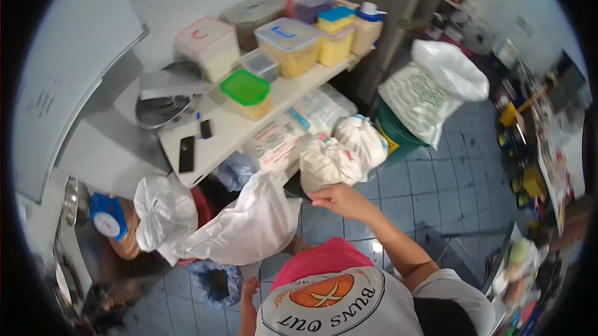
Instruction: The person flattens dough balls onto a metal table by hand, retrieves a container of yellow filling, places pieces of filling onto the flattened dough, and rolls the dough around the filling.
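our shirt [339, 308] reads "buns out". beside it our left hand [250, 288] hangs low, loosely curled, its grip unclear. farther forward, our right hand [336, 201], fingers bent, overlaps the near edge of a tied white sack [330, 164]; we cannot tell whether it grips. beyond, green print on a bigger bag [410, 96] is too blurred to read.
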`<state>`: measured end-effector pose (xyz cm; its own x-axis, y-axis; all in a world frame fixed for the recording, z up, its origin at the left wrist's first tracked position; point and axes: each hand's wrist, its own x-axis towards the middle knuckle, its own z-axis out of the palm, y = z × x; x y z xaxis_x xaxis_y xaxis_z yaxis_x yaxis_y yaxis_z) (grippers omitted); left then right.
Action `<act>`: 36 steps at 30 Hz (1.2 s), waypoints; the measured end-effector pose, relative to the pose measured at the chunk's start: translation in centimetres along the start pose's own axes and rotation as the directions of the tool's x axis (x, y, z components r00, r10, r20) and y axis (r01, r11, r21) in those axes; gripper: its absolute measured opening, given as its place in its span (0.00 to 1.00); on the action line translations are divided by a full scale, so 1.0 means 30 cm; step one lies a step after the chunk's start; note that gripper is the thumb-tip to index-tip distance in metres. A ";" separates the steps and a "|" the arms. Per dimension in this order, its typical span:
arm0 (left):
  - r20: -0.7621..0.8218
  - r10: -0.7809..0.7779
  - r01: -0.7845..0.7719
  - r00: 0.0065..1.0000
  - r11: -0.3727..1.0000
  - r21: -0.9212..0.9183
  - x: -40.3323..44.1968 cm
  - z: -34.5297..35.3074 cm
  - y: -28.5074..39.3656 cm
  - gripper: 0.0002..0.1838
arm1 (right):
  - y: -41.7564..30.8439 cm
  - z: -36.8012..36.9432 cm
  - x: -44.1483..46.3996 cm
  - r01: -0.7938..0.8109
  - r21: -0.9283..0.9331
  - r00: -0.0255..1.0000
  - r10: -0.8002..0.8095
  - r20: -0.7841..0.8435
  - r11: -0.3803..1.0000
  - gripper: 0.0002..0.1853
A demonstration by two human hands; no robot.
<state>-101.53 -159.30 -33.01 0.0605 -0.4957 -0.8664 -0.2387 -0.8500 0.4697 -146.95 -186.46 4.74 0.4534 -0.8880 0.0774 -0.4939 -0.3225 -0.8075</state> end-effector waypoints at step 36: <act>-0.504 -0.326 -0.191 0.800 0.658 -0.728 -0.105 0.812 0.551 0.22 | 0.730 0.183 1.263 -0.253 0.965 0.865 0.463 0.192 0.074 0.16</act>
<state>-129.27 -167.44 -26.67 0.6148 -0.2097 -0.7603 0.5374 -0.5942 0.5984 -136.51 -225.38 -13.23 0.3056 -0.8548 -0.4194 0.5644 0.5174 -0.6433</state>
